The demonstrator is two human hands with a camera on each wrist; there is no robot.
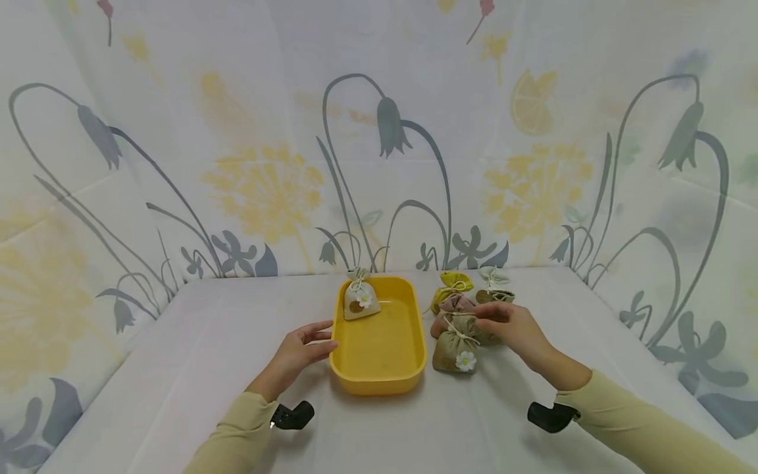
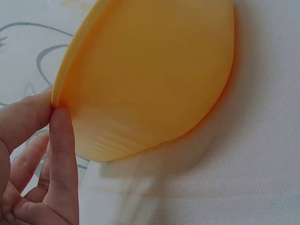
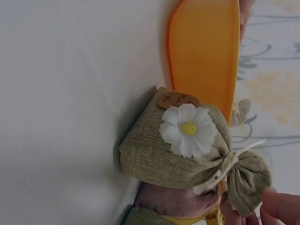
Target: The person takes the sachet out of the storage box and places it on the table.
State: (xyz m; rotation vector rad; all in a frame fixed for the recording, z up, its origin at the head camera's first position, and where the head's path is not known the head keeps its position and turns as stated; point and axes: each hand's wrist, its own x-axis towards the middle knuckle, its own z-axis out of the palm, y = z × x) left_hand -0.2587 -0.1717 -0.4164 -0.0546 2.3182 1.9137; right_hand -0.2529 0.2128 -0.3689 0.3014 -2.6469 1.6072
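Observation:
A yellow plastic tub [image 1: 387,352] stands on the white-covered table. At its left side my left hand [image 1: 299,352] pinches the rim between thumb and finger, as the left wrist view shows. Inside the tub, at the far left corner, lies a pale drawstring sachet [image 1: 353,309] with a white flower. To the tub's right sits a grey-green drawstring sachet [image 3: 164,157], with a white flower and a round brown tag. My right hand [image 1: 518,332] pinches its gathered cloth top, above the cord. The sachet's base is on or close over the table.
Behind the grey-green sachet several more are bunched together, among them a yellow one [image 1: 456,282], a mauve one [image 1: 454,303] and a pale one [image 1: 493,276]. A flower-printed cloth [image 1: 403,184] hangs along the table's back edge.

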